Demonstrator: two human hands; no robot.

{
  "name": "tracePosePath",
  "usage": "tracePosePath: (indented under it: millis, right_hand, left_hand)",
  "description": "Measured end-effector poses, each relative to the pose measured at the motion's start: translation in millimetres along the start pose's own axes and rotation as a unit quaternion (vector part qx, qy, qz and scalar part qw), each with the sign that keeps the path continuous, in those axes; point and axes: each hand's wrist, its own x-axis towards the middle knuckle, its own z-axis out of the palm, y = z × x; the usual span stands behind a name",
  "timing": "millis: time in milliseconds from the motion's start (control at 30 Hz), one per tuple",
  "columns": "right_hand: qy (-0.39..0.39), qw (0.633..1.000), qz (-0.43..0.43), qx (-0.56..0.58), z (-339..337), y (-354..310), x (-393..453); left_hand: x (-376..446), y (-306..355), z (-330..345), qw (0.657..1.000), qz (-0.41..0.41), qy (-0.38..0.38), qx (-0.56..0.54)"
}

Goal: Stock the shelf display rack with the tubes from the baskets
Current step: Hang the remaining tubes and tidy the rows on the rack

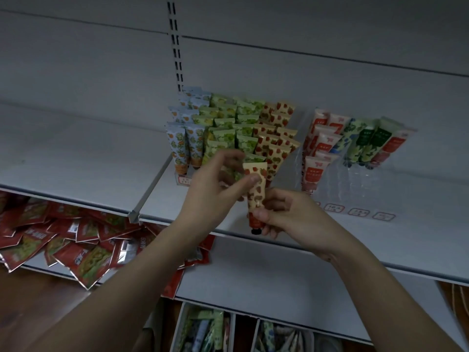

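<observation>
A cream tube with red strawberry print (256, 193) stands upright, cap down, in front of the display rack. My right hand (286, 214) grips its lower end near the cap. My left hand (215, 185) pinches its upper part with thumb and fingers. The clear display rack (274, 128) on the white shelf (76, 158) holds rows of blue, green and strawberry tubes. A second clear rack (360, 179) to the right holds pink, green and red tubes, with several slots bare.
White baskets (203, 331) with more tubes sit at the bottom of the view, below the shelf. Red snack packets (76, 240) lie heaped on the lower shelf at left. A metal shelf divider (149, 189) runs front to back left of the rack.
</observation>
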Motion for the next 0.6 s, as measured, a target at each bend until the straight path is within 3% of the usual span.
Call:
tracePosePath:
  millis: [100, 167, 467, 600]
  right_hand:
    - [0.037, 0.999, 0.004, 0.012, -8, 1, 1]
    - [0.079, 0.997, 0.000, 0.007, -9, 3, 3]
    - [0.207, 0.976, -0.042, 0.045, -4, 4, 19]
    - [0.264, 0.960, -0.092, -0.032, 0, 7, 28]
  left_hand:
    - [6, -3, 2, 0.977, 0.150, 0.078, 0.129]
    - [12, -6, 3, 0.961, 0.195, 0.085, 0.177]
    - [28, -18, 5, 0.930, 0.239, 0.081, 0.266]
    - [34, -21, -1, 0.865, 0.290, 0.143, 0.384]
